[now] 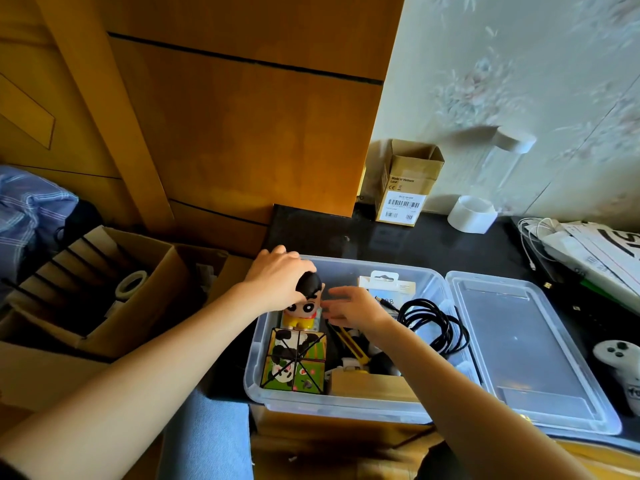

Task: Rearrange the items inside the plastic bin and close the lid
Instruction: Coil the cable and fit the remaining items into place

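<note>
The bin (346, 400) sits on the dark bench (398, 237), uncovered; the lid (526, 355) lies flat just right of the bin. Inside the bin, the left grip (277, 278) grasps the figurine (304, 306) by its head. The right grip (349, 306), fingers relaxed, touches the figurine's side. A cube (294, 362) stands in the bin's near-left corner; a cable (433, 323) coils at the bin's right.

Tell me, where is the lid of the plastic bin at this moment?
In the head view the lid lies open and flat on the dark table, right of the plastic bin, beside the white game controller.
</note>
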Demonstrator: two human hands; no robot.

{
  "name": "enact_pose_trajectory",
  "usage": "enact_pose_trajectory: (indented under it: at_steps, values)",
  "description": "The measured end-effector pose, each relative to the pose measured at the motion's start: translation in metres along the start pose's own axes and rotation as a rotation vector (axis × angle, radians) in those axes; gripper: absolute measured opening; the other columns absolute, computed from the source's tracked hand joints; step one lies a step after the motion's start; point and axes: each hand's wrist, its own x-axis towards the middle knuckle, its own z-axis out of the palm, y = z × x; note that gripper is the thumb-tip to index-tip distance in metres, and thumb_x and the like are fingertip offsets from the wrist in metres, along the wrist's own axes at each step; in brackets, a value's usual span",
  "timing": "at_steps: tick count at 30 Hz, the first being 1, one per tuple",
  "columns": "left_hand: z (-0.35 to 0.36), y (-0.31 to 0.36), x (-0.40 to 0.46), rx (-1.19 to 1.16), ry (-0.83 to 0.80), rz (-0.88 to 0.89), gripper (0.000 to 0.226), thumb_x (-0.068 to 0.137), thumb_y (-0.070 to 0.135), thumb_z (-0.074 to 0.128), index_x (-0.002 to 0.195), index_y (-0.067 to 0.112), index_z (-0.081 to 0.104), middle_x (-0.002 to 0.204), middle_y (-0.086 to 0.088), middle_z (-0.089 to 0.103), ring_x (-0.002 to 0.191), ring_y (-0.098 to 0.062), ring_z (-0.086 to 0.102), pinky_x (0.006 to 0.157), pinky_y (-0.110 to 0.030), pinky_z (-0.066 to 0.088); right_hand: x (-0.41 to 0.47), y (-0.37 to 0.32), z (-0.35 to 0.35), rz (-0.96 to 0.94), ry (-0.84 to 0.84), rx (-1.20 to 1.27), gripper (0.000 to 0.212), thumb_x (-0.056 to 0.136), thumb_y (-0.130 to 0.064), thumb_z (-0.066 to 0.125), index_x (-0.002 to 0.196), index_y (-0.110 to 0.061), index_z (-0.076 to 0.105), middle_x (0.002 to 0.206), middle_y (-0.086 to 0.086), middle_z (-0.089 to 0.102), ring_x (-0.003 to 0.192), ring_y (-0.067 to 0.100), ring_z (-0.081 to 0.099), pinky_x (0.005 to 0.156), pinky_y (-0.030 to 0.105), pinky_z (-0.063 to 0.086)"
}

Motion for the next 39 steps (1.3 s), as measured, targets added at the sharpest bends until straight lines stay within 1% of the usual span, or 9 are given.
enact_pose_trajectory:
  at_steps: [5, 9, 12, 16, 21, 27, 32, 34, 39]
  values:
    - [0.015, -0.001, -0.003, -0.028, 0.064, 0.023, 0.044, 0.088, 0.030, 0.060, 0.130, 0.035, 0.049, 0.131, 0.005, 0.050, 0.118, -0.020, 0.044, 0.091, -0.036, 0.033, 0.004, -0.006, 0.002, 0.004, -0.085, -0.170, 0.035, 0.092, -0.003, 0.053, 0.126, -0.004, 0.056, 0.120, 0.015, 0.062, 0.105, 0.024, 0.062, 0.093, 0.032, 0.051]
    - [0.024, 0.002, -0.005, -0.095, 0.160, -0.030, 0.045, 0.087, 0.048, 0.058, 0.128, 0.030, 0.050, 0.127, 0.004, 0.049, 0.115, -0.018, 0.045, 0.091, -0.035, 0.032, -0.001, -0.004, -0.020, 0.049, 0.006, -0.262, 0.022, 0.095, -0.006, 0.048, 0.110, -0.001, 0.064, 0.097, 0.011, 0.071, 0.059, 0.012, 0.067, 0.067, 0.026, 0.059]
    - [0.034, 0.009, -0.009, -0.265, 0.313, -0.125, 0.043, 0.094, 0.039, 0.051, 0.133, 0.022, 0.046, 0.126, 0.002, 0.054, 0.116, -0.018, 0.050, 0.094, -0.033, 0.033, -0.007, -0.001, -0.028, 0.063, 0.062, -0.526, 0.021, 0.092, -0.009, 0.050, 0.096, 0.003, 0.067, 0.080, 0.010, 0.071, 0.048, 0.011, 0.061, 0.049, 0.022, 0.054]
    - [0.040, 0.010, -0.013, -0.498, 0.440, -0.197, 0.035, 0.098, 0.018, 0.045, 0.131, 0.008, 0.049, 0.119, -0.005, 0.061, 0.112, -0.021, 0.056, 0.099, -0.037, 0.038, -0.017, 0.002, -0.015, 0.099, -0.064, -1.093, 0.015, 0.087, -0.013, 0.056, 0.089, -0.005, 0.069, 0.079, 0.002, 0.069, 0.064, 0.015, 0.060, 0.063, 0.024, 0.052]
    - [0.043, 0.009, -0.013, -0.355, 0.383, -0.190, 0.037, 0.099, 0.019, 0.042, 0.135, 0.012, 0.044, 0.126, -0.003, 0.056, 0.117, -0.018, 0.050, 0.101, -0.031, 0.031, -0.012, 0.008, 0.015, 0.023, 0.052, -1.409, 0.020, 0.090, -0.008, 0.051, 0.105, -0.011, 0.064, 0.101, 0.003, 0.066, 0.094, 0.021, 0.062, 0.065, 0.025, 0.040]
    - [0.045, 0.008, -0.013, -0.277, 0.372, -0.195, 0.036, 0.099, 0.018, 0.042, 0.134, 0.012, 0.044, 0.127, -0.004, 0.055, 0.118, -0.019, 0.049, 0.099, -0.032, 0.032, -0.010, 0.009, 0.020, 0.032, 0.047, -1.434, 0.022, 0.090, -0.007, 0.052, 0.109, -0.009, 0.064, 0.104, 0.004, 0.065, 0.096, 0.021, 0.062, 0.066, 0.024, 0.042]
    - [0.045, 0.010, -0.014, -0.262, 0.375, -0.187, 0.036, 0.098, 0.019, 0.043, 0.134, 0.012, 0.044, 0.128, -0.004, 0.054, 0.119, -0.020, 0.048, 0.098, -0.032, 0.032, -0.024, -0.013, -0.014, 0.044, -0.035, -1.275, 0.012, 0.085, -0.023, 0.061, 0.087, -0.011, 0.061, 0.067, -0.002, 0.048, 0.067, 0.016, 0.050, 0.057, 0.024, 0.041]
    - [0.045, 0.010, -0.014, -0.284, 0.386, -0.183, 0.036, 0.097, 0.019, 0.044, 0.132, 0.011, 0.045, 0.126, -0.005, 0.055, 0.118, -0.022, 0.049, 0.098, -0.033, 0.032, -0.036, -0.021, -0.034, 0.039, -0.066, -1.291, 0.022, 0.082, -0.033, 0.065, 0.076, -0.014, 0.055, 0.062, -0.003, 0.044, 0.068, 0.019, 0.050, 0.060, 0.027, 0.041]
    - [0.047, 0.008, -0.014, -0.329, 0.400, -0.201, 0.034, 0.096, 0.019, 0.047, 0.130, 0.012, 0.047, 0.124, -0.005, 0.056, 0.116, -0.022, 0.051, 0.098, -0.033, 0.033, -0.066, -0.018, -0.064, 0.052, -0.024, -1.310, 0.035, 0.079, -0.040, 0.070, 0.104, -0.015, 0.068, 0.089, 0.001, 0.065, 0.088, 0.022, 0.061, 0.076, 0.030, 0.051]
